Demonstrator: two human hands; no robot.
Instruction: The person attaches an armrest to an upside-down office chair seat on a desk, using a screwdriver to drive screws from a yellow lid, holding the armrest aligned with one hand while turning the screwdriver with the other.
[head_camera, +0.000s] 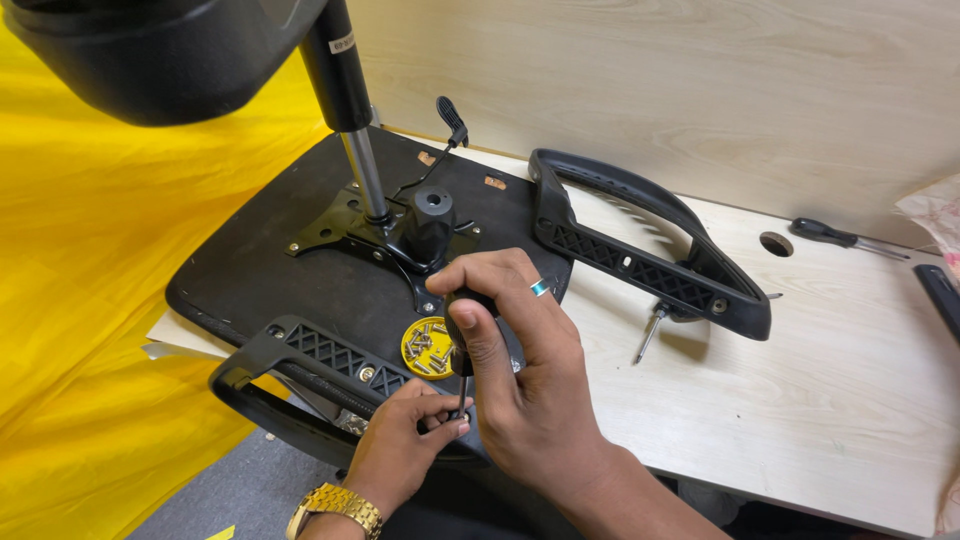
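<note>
Far left: bright yellow plastic sheeting hangs down beside the worktop, with grey floor below it near the bottom edge. Top left, a black moulded plastic chair part looms close to the camera, with a black-and-chrome gas lift cylinder running down from it into the black metal mounting plate bolted on the upturned black chair seat base. A black plastic knob sits on the plate, and a black lever with thin cable pokes up behind it.

On the seat base lies a small round yellow lid-like dish holding a heap of short brass-coloured screws. Just left of it is the near black plastic armrest with lattice ribbing, lying along the seat's front edge.

Left hand, gold watch on the wrist, pinches the lower metal shaft of a screwdriver with its fingertips right at the armrest. Right hand, ring on one finger, is closed around the black-handled screwdriver, which stands roughly upright with its tip down at the armrest. Exact contact point is hidden by fingers.

Right of centre, a second black plastic armrest lies on the pale wood-grain worktop, partly against the seat edge, with a loose long silver bolt just beside it. Further right there is a round cable hole, then another black-handled screwdriver near the pale wood-grain back panel.
</note>
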